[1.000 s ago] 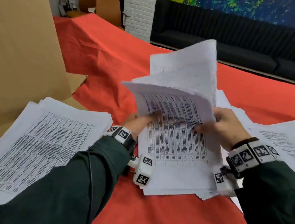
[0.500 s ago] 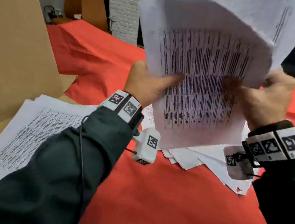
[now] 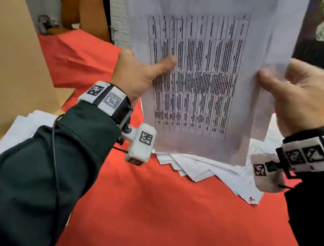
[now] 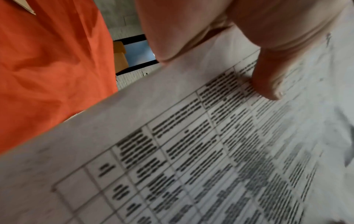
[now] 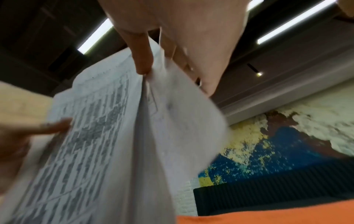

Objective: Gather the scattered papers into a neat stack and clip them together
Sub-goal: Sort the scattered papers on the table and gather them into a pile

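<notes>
I hold a bundle of printed sheets upright above the red cloth, its table print facing me. My left hand grips the left edge, thumb across the front; the left wrist view shows that thumb pressed on the bundle. My right hand pinches the right edge, thumb in front and fingers behind, with the sheets fanning apart in the right wrist view. Beneath the bundle a messy pile of loose papers lies on the cloth. Another stack of papers lies at the left, partly under my left sleeve. No clip is visible.
The table is draped in red cloth. A large cardboard sheet leans at the left. A black sofa and a painted wall stand beyond the table on the right.
Both hands have lifted the bundle off the table pile and raised it upright in front of the camera. The sheets are now straighter than before.
</notes>
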